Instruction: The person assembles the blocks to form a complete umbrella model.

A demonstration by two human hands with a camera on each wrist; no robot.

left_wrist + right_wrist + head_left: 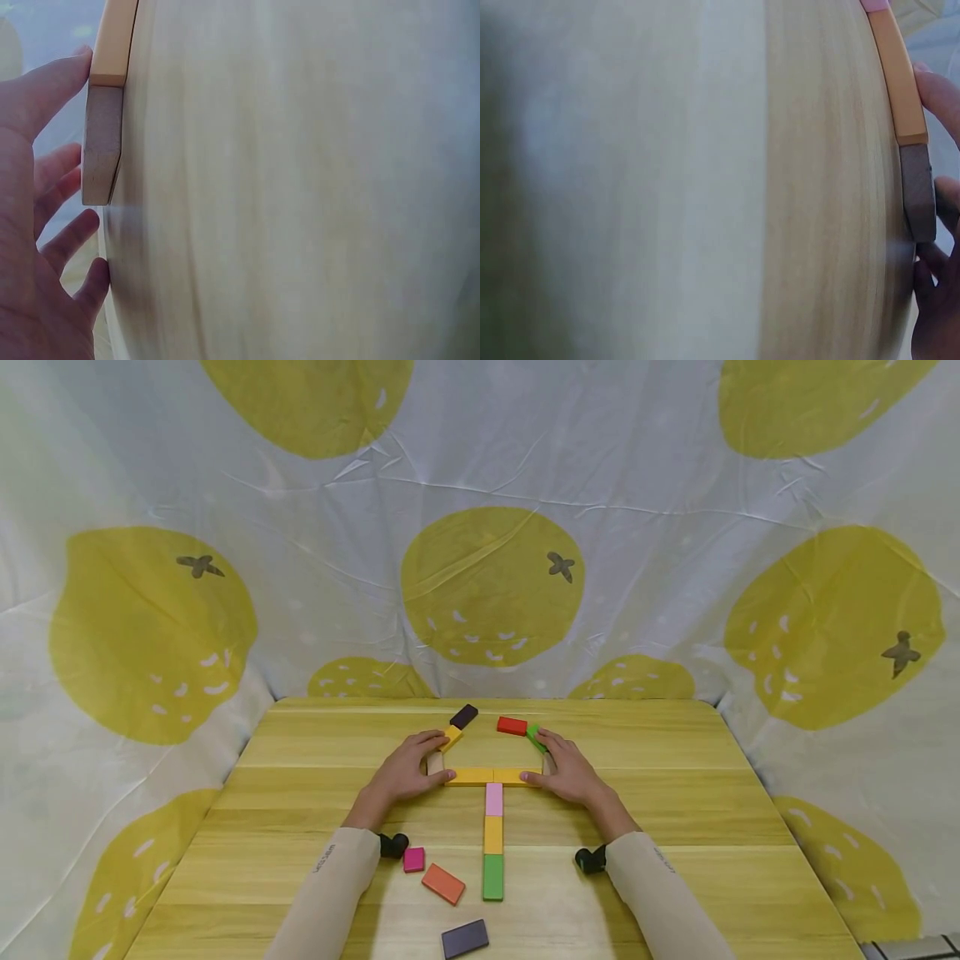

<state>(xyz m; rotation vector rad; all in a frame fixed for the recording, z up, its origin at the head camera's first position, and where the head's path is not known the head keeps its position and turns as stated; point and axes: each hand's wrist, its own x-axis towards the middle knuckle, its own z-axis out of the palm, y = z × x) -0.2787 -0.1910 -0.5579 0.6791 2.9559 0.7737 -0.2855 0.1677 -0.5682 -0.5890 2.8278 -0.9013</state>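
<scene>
Two yellow blocks [471, 775] lie end to end as a crossbar, with plain wooden blocks [435, 764] at both ends. From the left, a yellow block [451, 737] and a black block [464, 716] slant up; on the right are a green block [533, 735] and a red block [512, 726]. My left hand [403, 770] lies around the left corner, thumb touching the crossbar, fingers loosely spread by the wooden block. Mirroring it, my right hand [572, 773] has its thumb at the crossbar's right end and its fingers by the green block.
Below the crossbar runs a column of pink [493, 799], yellow [492, 835] and green [492, 877] blocks. Loose magenta [414, 860], orange [443, 884] and dark purple [465, 938] blocks lie nearer me. A lemon-print cloth [645, 568] hangs around the wooden table [675, 893].
</scene>
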